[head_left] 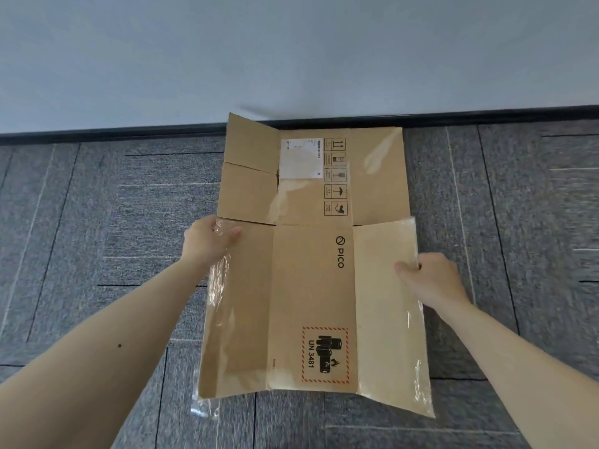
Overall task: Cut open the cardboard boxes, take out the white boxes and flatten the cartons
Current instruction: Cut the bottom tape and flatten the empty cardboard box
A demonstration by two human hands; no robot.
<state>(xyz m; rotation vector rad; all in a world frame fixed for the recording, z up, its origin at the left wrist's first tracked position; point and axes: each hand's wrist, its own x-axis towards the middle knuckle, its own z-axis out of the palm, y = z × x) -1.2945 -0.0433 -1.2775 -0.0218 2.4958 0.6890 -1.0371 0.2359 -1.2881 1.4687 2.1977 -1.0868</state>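
Wall [291,43]: pale and plain, filling the top of my view, with a dark skirting board [129,132] along its foot.
Floor [81,205]: grey carpet tiles with thin light and dark lines, spread under everything.
Carton [311,286]: brown cardboard, opened out flat with its flaps spread to both sides. I hold it in front of me over the floor, its far end up by the skirting board. I cannot tell whether that end touches the carpet.
Left hand [209,239]: clamped on the outer edge of the left flap near its far corner, fingers lying over the top face.
Right hand [431,280]: gripping the outer edge of the right flap, thumb on the top face. My two hands are well apart, one on each side.
Tape [220,286]: clear and shiny, running down the left flap and hanging loose past the near corner. More of it glints along the right flap.
UN 3481 sticker [325,354]: red-hatched border and a black battery symbol, on the near middle panel.
White label [301,158]: on the far panel, print too small to read.
Handling symbols [335,176]: a column of black boxes just beside the white label.
PICO logo [340,252]: black, on the middle panel, turned sideways to me.
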